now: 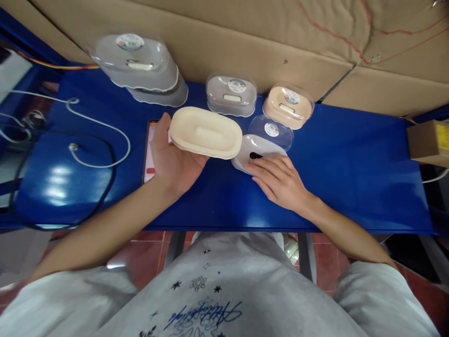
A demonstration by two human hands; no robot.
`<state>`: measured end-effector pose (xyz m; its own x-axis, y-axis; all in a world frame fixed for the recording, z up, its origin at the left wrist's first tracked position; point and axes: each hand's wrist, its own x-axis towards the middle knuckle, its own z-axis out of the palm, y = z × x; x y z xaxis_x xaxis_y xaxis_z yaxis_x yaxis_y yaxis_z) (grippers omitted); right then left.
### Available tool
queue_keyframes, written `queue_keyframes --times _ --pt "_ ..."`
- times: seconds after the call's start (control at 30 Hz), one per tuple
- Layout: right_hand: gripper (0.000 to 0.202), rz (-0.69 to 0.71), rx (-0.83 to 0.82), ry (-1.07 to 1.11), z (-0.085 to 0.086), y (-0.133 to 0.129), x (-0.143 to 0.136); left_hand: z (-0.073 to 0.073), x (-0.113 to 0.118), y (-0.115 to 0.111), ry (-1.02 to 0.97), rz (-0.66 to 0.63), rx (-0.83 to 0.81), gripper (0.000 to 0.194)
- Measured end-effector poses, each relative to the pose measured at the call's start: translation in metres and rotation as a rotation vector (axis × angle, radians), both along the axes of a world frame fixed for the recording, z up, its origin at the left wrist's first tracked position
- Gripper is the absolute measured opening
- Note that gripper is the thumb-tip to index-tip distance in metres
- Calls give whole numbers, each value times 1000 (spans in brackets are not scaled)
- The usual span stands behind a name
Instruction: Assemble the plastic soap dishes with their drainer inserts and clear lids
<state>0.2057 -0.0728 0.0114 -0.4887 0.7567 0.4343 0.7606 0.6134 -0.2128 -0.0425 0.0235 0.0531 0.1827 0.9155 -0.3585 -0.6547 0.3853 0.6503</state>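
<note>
My left hand [173, 164] holds a cream oval dish [206, 132] from below and at its left end, raised over the blue table. Its right end overlaps the edge of a whitish oval piece [264, 145] with a dark slot. My right hand [280, 180] rests its fingers on the front of that piece, and the fingertips are partly over the slot. Just behind the piece lies a clear oval lid [259, 125] with a round label. Whether the right fingers grip the piece or only touch it, I cannot tell.
Stacked grey boxes with clear lids [140, 61] stand at the back left; a grey box [231, 96] and a peach box [288, 106] are at the back. A phone [149, 150] lies behind my left hand. Cables [105, 124] cross the left side; a cardboard box [428, 142] is far right.
</note>
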Motion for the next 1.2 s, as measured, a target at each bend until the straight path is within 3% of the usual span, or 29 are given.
queue_keyframes --times 0.27,0.4,0.6,0.73,0.9,1.07,1.2 --pt "43 -48 -2 49 3 0 4 3 -10 6 -32 4 104 49" --pt "49 -50 126 121 8 1 7 0 -5 5 -26 -29 16 47" --pt "48 19 138 76 6 -3 5 -12 8 -12 -72 -263 -183 48" --pt "45 109 151 4 1 -5 -2 -26 7 -21 -143 -433 -171 48" --pt "52 162 147 45 -5 -6 -7 -39 3 -28 -171 -544 -106 35" --pt "63 207 52 5 -10 -6 -10 -42 3 -29 -124 -518 -76 28" --pt "62 190 90 -62 -8 -4 -13 -38 5 -25 -132 -440 -96 24"
